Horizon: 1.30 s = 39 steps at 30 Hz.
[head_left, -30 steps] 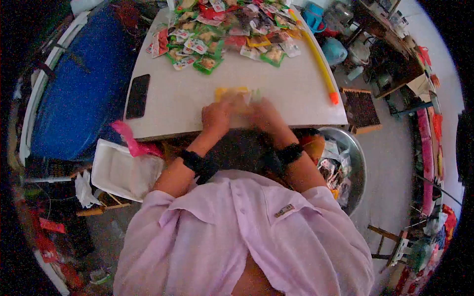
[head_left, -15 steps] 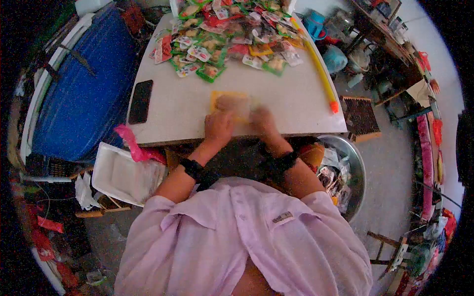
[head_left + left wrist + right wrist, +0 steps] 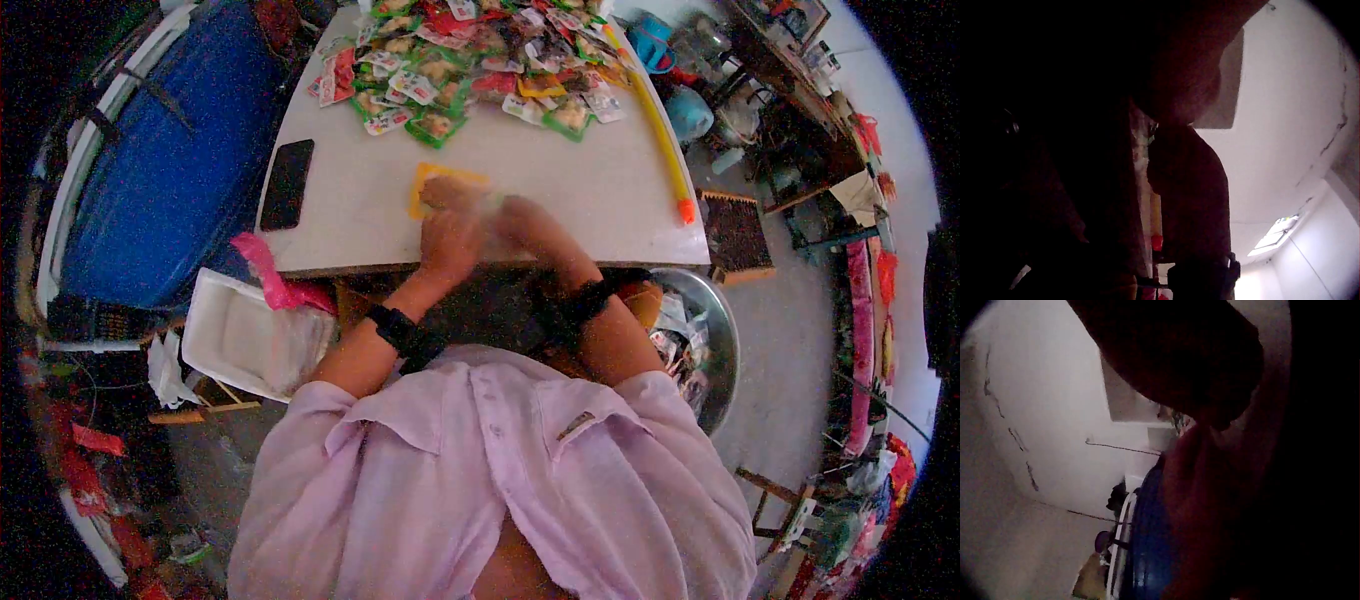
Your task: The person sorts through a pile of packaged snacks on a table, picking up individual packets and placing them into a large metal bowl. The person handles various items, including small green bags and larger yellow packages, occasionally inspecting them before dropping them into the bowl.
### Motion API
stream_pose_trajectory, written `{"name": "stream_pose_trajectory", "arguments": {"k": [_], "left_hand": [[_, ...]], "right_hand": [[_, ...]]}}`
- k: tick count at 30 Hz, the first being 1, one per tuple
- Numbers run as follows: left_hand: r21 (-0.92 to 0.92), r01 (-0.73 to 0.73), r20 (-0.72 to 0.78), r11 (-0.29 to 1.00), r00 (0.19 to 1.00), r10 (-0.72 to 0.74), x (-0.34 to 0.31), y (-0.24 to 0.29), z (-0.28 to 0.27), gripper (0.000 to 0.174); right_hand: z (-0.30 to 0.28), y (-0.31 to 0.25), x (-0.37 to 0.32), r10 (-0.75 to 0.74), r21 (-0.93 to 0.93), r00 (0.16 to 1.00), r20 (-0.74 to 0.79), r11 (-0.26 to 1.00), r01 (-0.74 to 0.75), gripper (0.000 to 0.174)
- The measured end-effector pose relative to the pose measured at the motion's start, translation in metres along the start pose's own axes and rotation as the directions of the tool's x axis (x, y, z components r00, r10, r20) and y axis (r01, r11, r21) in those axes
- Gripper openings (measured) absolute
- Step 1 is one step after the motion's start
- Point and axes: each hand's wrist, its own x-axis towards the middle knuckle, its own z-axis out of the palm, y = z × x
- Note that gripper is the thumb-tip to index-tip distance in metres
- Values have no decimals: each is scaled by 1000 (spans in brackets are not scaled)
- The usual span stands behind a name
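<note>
Lying near the white counter's front edge, a yellow packet sits under the left hand and right hand; blur hides whether their fingers pinch it. Snack packets crowd the far end; a metal basin stands on the floor nearby.

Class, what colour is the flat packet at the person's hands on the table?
The packet is yellow-orange; the head view shows it best.

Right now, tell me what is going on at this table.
A person in a lilac shirt works at a white table. The left hand and right hand are together on a yellow-edged packet near the table's front edge; blur hides their grip. A heap of colourful snack packets lies at the far end, a black phone to the left.
</note>
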Motion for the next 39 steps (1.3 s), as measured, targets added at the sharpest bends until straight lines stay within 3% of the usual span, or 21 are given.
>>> {"name": "stream_pose_trajectory", "arguments": {"k": [2,3,4,5,6,7,9,10,12,13,15,17,18,21,24,27,30,33,36,39], "left_hand": [[-79,23,-15,997,1000,-24,3,0,-1,12],[-118,34,-22,992,999,-37,5,0,-2,12],[-111,91,65,990,994,-85,7,1,-7,13],[-99,147,151,984,980,-131,11,2,-13,13],[-85,197,235,977,957,-173,14,2,-15,14],[-90,156,134,984,981,-143,9,-3,-9,15],[-89,71,-80,994,994,-78,-2,-16,7,16],[-89,95,15,991,995,-94,0,-15,5,16],[-78,149,205,986,970,-130,2,-10,-3,15],[-76,134,208,988,971,-116,4,-10,-4,14],[-70,106,216,992,972,-89,6,-9,-4,13],[-81,114,238,990,967,-92,7,-9,-3,13],[-85,119,249,989,964,-94,7,-10,-3,13],[-97,141,331,985,938,-101,7,-14,-1,13],[-78,171,385,982,914,-128,11,-12,-7,13],[-90,111,273,990,959,-83,4,-17,4,12],[-126,50,142,991,989,-32,3,-17,4,12],[-162,35,57,986,998,-26,-1,-17,6,11],[-104,73,272,992,961,-43,2,-16,2,10],[-36,172,404,984,904,-143,8,-10,-4,9]], "right_hand": [[27,20,17,-311,-348,945,-101,901,259,13],[35,22,19,-23,134,982,-188,990,49,11],[38,14,19,270,590,954,-128,794,-146,11],[40,8,20,488,888,871,62,371,-271,12],[53,22,26,423,711,905,-38,649,-273,11],[74,47,33,331,455,937,-112,855,-248,14],[65,54,38,171,5,983,-61,985,-171,16],[35,32,35,135,-133,990,37,983,-129,15],[0,23,32,75,-113,995,60,991,-68,17],[-17,34,28,52,40,998,-24,998,-51,18],[-33,67,36,124,154,970,-207,984,-93,19],[-48,89,57,120,-221,917,-380,951,-216,19],[-56,97,67,16,-534,906,-423,804,-263,20],[-66,123,97,192,-198,782,-593,906,-373,24],[-78,111,114,153,-373,806,-572,827,-422,28],[-75,126,132,-20,-536,831,-555,773,-339,30],[-69,131,141,-26,-552,783,-622,723,-415,30],[-92,95,132,190,-587,912,-364,713,-383,27],[-103,68,106,147,-434,893,-426,832,-344,22],[-104,61,68,-55,-288,771,-634,943,-170,17]]}}
